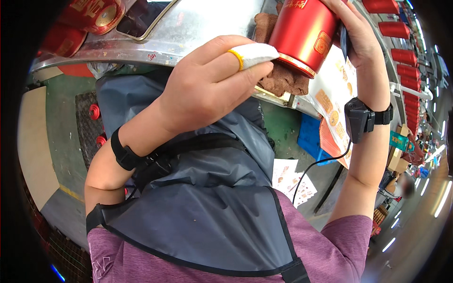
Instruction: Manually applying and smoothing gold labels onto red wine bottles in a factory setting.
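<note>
A shiny red cylindrical canister (302, 35) with a gold rim lies tilted over a folded brown cloth (289, 82) at the table's near edge. My right hand (361, 37) grips its far right side, fingers round it; something dark blue shows between palm and canister. My left hand (200, 92) is at the canister's lower left, its fingers drawn together. One finger wears a white fabric finger cover (255, 54) with a yellow edge, and its tip meets the gold rim. Whether those fingers pinch anything is hidden.
A phone (141, 19) lies on the metal table (203, 23), beside more red canisters (99, 16) at far left. Printed sheets (339, 89) hang at the table's right edge above a blue crate (309, 141). Rows of red canisters (405, 56) line the right side.
</note>
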Tool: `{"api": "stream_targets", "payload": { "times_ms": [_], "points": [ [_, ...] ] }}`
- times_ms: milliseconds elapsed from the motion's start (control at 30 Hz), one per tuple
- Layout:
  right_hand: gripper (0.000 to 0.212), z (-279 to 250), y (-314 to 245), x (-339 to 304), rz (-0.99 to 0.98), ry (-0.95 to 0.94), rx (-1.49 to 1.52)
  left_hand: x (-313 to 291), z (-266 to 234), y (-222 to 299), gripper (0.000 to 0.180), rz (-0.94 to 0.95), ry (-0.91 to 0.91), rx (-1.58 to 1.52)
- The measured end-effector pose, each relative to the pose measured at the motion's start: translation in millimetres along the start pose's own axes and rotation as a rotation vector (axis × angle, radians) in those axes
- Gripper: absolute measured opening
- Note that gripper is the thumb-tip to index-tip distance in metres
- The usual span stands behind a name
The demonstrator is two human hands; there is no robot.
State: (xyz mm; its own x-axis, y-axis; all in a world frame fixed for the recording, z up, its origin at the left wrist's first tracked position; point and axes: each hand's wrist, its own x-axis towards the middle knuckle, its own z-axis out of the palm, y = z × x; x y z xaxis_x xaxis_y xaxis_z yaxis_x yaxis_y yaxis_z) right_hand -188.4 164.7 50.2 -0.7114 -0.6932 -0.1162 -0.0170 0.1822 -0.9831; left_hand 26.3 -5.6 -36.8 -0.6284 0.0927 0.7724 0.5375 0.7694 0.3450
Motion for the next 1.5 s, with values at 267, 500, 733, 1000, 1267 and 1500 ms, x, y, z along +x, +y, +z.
{"api": "stream_targets", "payload": {
  "times_ms": [267,500,733,1000,1267,1500],
  "points": [
    [0.053,5,-3,-3,0.012,-0.037,0.045,0,5,6,0.036,-0.021,-0.01,-0.072],
    [0.056,6,4,2,-0.043,0.041,-0.01,5,11,7,0.036,0.0,-0.026,-0.125],
    [0.056,15,-6,-6,-0.148,-0.011,-0.017,10,14,8,0.037,0.056,-0.016,-0.03],
    [0.048,22,-9,-1,-0.083,0.087,-0.088,23,18,19,0.035,0.05,-0.08,0.001],
    [0.045,7,-68,-18,0.423,0.464,0.341,22,6,7,0.035,0.029,-0.049,-0.017],
    [0.069,-37,28,-60,0.071,0.241,0.015,15,0,-2,0.033,-0.08,-0.052,-0.068]
  ]
}}
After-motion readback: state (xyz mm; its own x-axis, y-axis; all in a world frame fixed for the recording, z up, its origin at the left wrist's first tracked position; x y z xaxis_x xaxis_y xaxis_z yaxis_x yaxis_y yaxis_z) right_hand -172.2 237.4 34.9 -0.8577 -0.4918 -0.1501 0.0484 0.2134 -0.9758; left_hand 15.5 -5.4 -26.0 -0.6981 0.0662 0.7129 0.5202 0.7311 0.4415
